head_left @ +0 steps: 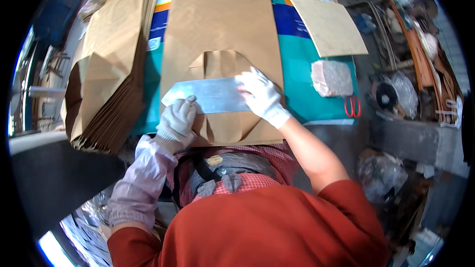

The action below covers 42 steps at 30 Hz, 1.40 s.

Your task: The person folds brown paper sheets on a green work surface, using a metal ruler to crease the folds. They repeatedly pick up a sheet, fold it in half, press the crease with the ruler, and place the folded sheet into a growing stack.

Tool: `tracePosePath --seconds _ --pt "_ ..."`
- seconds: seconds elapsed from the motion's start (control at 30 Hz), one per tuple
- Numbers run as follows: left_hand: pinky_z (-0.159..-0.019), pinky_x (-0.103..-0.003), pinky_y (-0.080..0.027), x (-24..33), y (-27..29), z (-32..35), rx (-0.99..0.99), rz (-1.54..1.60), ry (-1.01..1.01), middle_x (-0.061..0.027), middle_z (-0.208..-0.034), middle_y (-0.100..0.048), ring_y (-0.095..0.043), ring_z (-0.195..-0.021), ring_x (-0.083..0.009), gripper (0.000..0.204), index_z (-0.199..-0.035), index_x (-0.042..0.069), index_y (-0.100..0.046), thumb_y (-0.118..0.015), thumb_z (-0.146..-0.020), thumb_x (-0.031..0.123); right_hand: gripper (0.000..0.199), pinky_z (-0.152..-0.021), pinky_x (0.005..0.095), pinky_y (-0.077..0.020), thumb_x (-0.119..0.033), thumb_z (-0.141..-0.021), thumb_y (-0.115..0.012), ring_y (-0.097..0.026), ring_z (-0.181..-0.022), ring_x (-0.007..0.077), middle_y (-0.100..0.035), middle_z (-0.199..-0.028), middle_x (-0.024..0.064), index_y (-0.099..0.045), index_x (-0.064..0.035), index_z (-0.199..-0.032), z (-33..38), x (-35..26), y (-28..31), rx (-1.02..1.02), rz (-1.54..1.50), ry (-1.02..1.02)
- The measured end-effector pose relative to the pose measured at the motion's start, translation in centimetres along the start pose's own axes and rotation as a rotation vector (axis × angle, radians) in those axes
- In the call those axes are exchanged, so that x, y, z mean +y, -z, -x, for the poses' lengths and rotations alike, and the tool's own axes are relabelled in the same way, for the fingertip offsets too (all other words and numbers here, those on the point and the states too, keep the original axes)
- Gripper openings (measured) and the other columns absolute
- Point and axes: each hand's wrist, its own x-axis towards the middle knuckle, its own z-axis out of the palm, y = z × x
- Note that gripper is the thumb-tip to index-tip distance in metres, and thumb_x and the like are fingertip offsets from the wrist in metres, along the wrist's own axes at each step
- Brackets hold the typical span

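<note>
A large brown paper bag [222, 15] lies lengthwise before me, its near end partly folded open. Across that end rests a flat grey metal plate [210, 93] with angled corners at its left. My left hand [179, 118], in a whitish knit glove, has its fingers curled over the plate's lower left edge. My right hand [260, 94], also gloved, lies over the plate's right end with its fingers spread; the fingertips are slightly blurred. Paper flaps stick out above and below the plate.
A thick stack of brown paper bags [111, 64] leans at the left. On the teal-covered table [297, 106] at the right are a beige board [329, 27], a plastic-wrapped block [332, 78] and red-handled scissors [353, 107]. A dark fan-like round object [386, 95] stands beyond the table.
</note>
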Motion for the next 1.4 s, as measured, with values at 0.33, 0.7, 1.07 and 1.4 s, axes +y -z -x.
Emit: tracePosePath --seconds 0.33,0.7,1.07,1.4 --pt "-0.091 -0.04 -0.053 -1.3 -3.6 -0.3 -0.01 0.437 0.504 -0.0101 -0.104 -0.071 -0.067 -0.105 -0.0304 0.031 -0.1 0.009 -0.074 -0.082 -0.07 0.009 0.028 -0.088 0.0424 -0.0548 -0.019 -0.063 -0.09 -0.064 -0.108 0.0279 -0.07 -0.112 -0.0006 -0.073 -0.0142 -0.084 4.2 -2.6 2.5 -0.116 0.205 -0.231" --pt "-0.106 -0.043 -0.051 -3.5 2.6 -10.2 -0.384 0.156 0.805 -0.0143 -0.132 -0.065 -0.061 -0.127 -0.0339 0.096 -0.141 0.015 -0.057 -0.1 -0.058 0.036 0.079 -0.096 0.0412 -0.055 -0.048 -0.063 -0.096 -0.059 -0.119 0.0332 -0.06 -0.131 0.0134 -0.061 -0.0092 -0.122 -3.2 -3.6 3.2 -0.241 0.483 -0.614" --pt "-0.111 -0.047 -0.045 -3.5 -5.3 -4.2 0.143 0.115 0.004 -0.0099 -0.134 -0.064 -0.055 -0.13 -0.0338 0.072 -0.124 0.009 -0.068 -0.091 -0.058 0.027 0.04 -0.111 0.0505 -0.0452 -0.018 -0.079 -0.075 -0.06 -0.126 0.033 -0.067 -0.135 0.012 -0.073 -0.0045 -0.117 0.0 -0.5 0.3 -0.206 0.321 -0.142" --pt "-0.12 -0.044 -0.038 -0.9 -1.4 -7.1 -0.22 0.504 0.233 -0.0216 -0.148 -0.055 -0.044 -0.147 -0.038 0.08 -0.149 0.005 -0.053 -0.083 -0.078 0.027 0.076 -0.127 0.0468 -0.027 -0.034 -0.083 -0.078 -0.044 -0.148 0.0342 -0.05 -0.157 0.0192 -0.054 0.0 -0.146 -1.1 -3.1 1.1 -0.307 0.088 -0.013"
